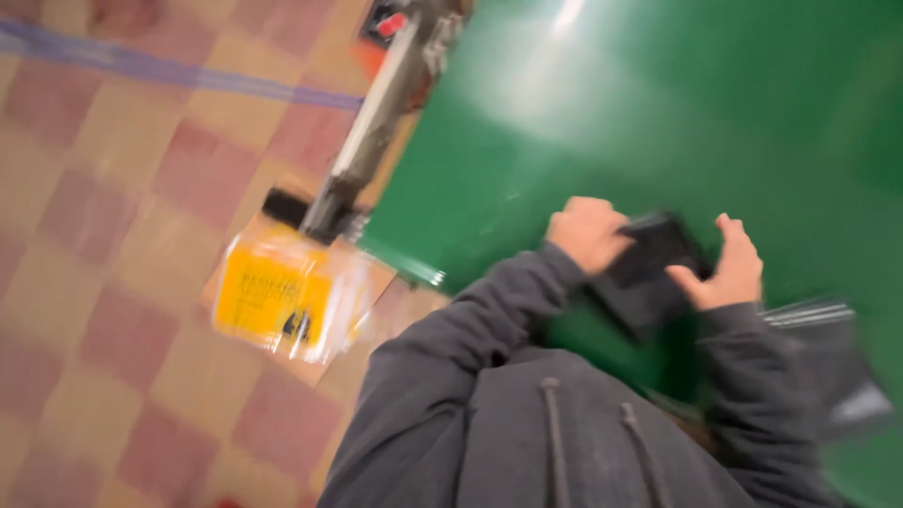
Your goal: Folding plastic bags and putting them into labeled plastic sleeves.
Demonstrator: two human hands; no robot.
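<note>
- Left hand (588, 232) is closing over the left edge of a flat black pad (649, 268), fingers curled on top.
- Right hand (724, 268) is holding the pad's right edge, thumb and fingers spread round it, not fully closed.
- Pad is sitting between both hands, above the green table (583, 113), near the person's chest; whether it is touching the table I cannot tell, the frame is blurring.
- Grey hoodie sleeves (451, 339) are reaching in from the near edge.
- Judgement: both hands should be keeping an even grip on opposite edges, holding the pad level and over the table.
- More dark flat stuff (828, 357) is lying near right, so the right elbow should be staying clear of it.
- Yellow sign (273, 296) is lying on the checkered floor (103, 235), well left of the hands.
</note>
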